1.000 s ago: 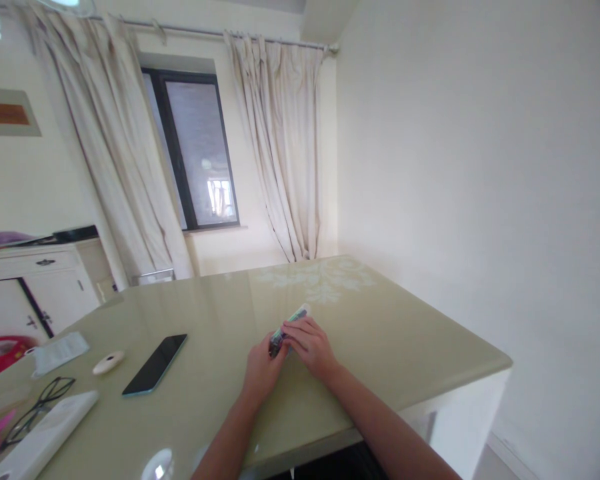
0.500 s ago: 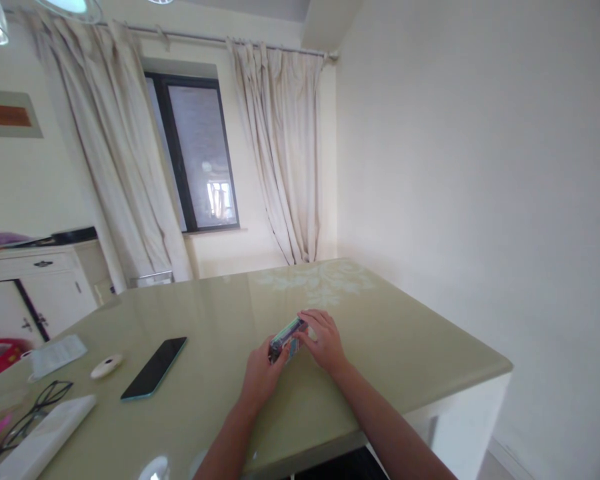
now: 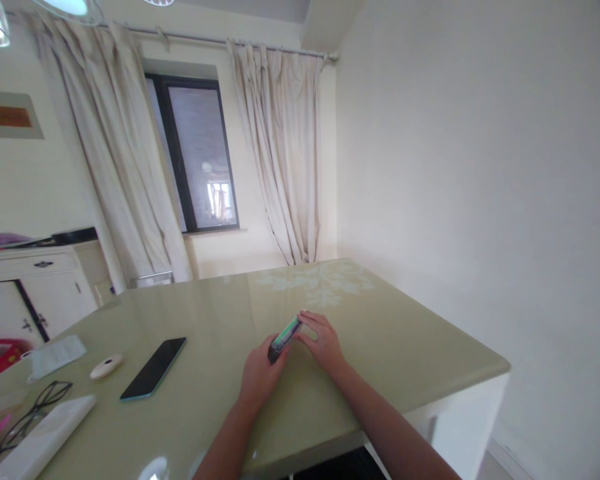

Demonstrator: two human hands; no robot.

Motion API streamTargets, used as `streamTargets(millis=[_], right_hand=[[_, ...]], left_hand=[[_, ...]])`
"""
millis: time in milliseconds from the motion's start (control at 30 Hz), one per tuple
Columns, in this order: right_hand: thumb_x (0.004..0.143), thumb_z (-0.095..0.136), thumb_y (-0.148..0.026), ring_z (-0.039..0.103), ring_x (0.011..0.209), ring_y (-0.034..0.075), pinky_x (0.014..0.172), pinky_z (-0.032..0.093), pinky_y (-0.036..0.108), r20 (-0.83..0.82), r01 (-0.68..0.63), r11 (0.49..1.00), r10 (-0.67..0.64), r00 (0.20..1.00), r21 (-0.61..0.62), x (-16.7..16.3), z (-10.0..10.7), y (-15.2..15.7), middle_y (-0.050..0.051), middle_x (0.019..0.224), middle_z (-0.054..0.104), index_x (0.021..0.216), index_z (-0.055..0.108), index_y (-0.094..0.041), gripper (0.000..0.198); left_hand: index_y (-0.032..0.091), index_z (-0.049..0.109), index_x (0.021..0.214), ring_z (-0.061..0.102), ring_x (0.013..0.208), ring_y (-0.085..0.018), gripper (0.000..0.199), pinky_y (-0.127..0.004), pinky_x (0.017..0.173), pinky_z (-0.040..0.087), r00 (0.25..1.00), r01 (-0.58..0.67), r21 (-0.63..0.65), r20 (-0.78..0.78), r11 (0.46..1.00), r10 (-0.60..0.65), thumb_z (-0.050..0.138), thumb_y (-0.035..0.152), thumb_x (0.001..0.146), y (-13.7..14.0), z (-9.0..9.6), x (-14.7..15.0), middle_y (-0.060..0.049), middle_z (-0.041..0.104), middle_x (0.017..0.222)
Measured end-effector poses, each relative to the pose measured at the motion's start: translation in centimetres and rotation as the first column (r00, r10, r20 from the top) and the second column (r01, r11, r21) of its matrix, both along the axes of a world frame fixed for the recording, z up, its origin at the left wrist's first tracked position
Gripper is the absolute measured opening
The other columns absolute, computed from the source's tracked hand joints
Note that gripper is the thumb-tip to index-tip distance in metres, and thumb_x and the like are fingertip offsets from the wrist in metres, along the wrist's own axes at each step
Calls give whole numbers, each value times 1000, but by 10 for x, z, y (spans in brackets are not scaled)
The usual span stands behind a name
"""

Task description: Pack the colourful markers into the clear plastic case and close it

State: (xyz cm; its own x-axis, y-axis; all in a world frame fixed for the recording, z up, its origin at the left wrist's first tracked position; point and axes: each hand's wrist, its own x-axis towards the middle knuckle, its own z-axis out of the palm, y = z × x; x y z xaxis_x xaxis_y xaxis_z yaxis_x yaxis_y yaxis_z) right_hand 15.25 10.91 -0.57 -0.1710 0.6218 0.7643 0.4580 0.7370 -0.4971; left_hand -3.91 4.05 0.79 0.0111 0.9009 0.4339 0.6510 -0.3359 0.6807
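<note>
A small, thin pack with dark, patterned sides and a bright green strip (image 3: 286, 337) is held slantwise just over the green tabletop. Its exact kind is too small to make out. My left hand (image 3: 261, 373) is closed on the near end, thumb on the side facing me and fingers behind. At the far end my right hand (image 3: 325, 343) has its fingertips on the top corner, with the thumb curled in close to the near side. Parts of the pack are hidden behind the fingers.
Left on the table (image 3: 220, 320) lie a dark phone (image 3: 154, 369), a small white oval object (image 3: 107, 367), a pale blue face mask (image 3: 59, 356), black-framed glasses (image 3: 40, 407) and a long white object (image 3: 47, 433). A bare wall (image 3: 455, 167) borders the right side.
The pack has tilted between my hands, so its green strip shows more and its broad face less. Both hands stay in nearly the same place.
</note>
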Motion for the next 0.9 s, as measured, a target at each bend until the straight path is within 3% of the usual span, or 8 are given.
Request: streamTargets(millis=[167, 400, 567, 700, 833, 867, 900], right_hand=[[92, 65, -50, 59, 127, 26, 107, 50, 48, -67, -112, 988, 105, 992, -106, 2, -5, 3, 12, 137, 63, 130, 67, -25, 46], [99, 49, -52, 67, 115, 25, 96, 57, 43, -141, -88, 973, 58, 988, -215, 1, -15, 10, 12, 126, 70, 123, 71, -22, 44], [101, 47, -52, 68, 109, 25, 97, 53, 43, -8, -9, 981, 8, 1000, -194, 1, -11, 3, 11, 118, 73, 124, 69, -23, 43], [104, 45, -44, 60, 121, 23, 108, 43, 43, 211, -93, 993, 107, 972, -78, -6, 2, -16, 8, 127, 69, 125, 69, -25, 37], [102, 51, -42, 60, 117, 23, 103, 43, 40, 418, -108, 994, 105, 902, -17, -15, 4, -26, 5, 125, 71, 125, 69, -29, 32], [100, 54, -44, 61, 116, 23, 101, 44, 39, 443, -98, 995, 94, 892, -12, -16, 2, -26, 4, 125, 71, 125, 69, -30, 32], [99, 56, -45, 61, 116, 23, 100, 44, 38, 457, -86, 996, 82, 886, -11, -17, 1, -26, 3, 125, 71, 125, 69, -30, 32]], left_hand=[[20, 66, 118, 68, 103, -25, 35, -39, 92, 50, 1000, 16, 20, -16, 1000, -16, 61, 37, 88, 4, -6, -1, -10, 73, 113], [21, 64, 124, 59, 119, -27, 52, -44, 108, 43, 995, 88, 31, -42, 996, -87, 75, 27, 74, 8, -18, 0, -10, 66, 126], [21, 62, 126, 57, 122, -26, 51, -43, 110, 43, 992, 120, 40, -36, 992, -119, 71, 24, 76, 5, -15, 2, -10, 62, 130], [22, 66, 115, 60, 115, -25, 28, -44, 106, 47, 990, 134, 198, -60, 971, -125, 56, 29, 91, -5, 1, 11, -11, 65, 119], [22, 68, 105, 61, 109, -27, 25, -48, 103, 49, 999, -34, 452, 23, 891, 26, 49, 34, 95, -30, 7, 15, -12, 67, 105], [23, 69, 102, 61, 108, -29, 24, -50, 102, 49, 996, -90, 485, 64, 870, 67, 50, 36, 95, -38, 4, 14, -12, 67, 101], [25, 69, 103, 61, 109, -29, 23, -50, 101, 51, 997, -78, 462, 57, 884, 59, 52, 39, 95, -46, 0, 12, -12, 67, 104]])
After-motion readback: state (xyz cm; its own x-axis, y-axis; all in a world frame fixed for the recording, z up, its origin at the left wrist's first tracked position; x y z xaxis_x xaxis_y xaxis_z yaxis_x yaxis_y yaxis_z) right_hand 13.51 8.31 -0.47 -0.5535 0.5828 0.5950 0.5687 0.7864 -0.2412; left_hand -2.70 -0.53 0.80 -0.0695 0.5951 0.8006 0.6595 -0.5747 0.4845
